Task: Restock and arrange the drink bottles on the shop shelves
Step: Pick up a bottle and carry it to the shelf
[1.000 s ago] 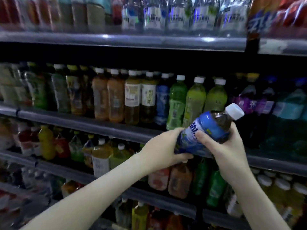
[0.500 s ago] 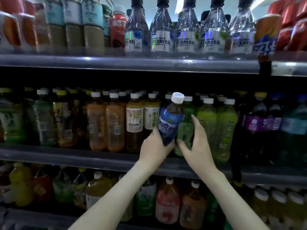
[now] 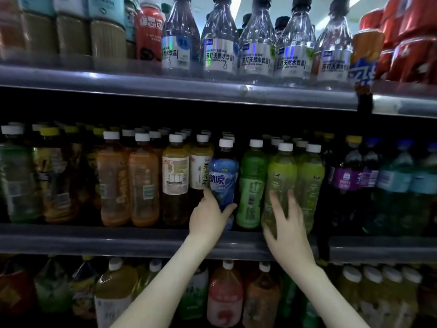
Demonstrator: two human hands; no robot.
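While the left hand grips the blue bottle low on its body, thumb on one side and fingers on the other, the bottle stands upright at the front of the shelf. It is squeezed between a tea bottle just left of that hand and a green bottle between the two hands. The low grip looks meant to steer the base into the narrow gap with the label facing out. The right hand lies open, fingers spread flat on a pale bottle, pressing rather than wrapping it. I'd guess it steadies that row so nothing tips. Water bottles line the shelf above both hands. Whether the blue bottle's base sits fully down, the left hand hides.
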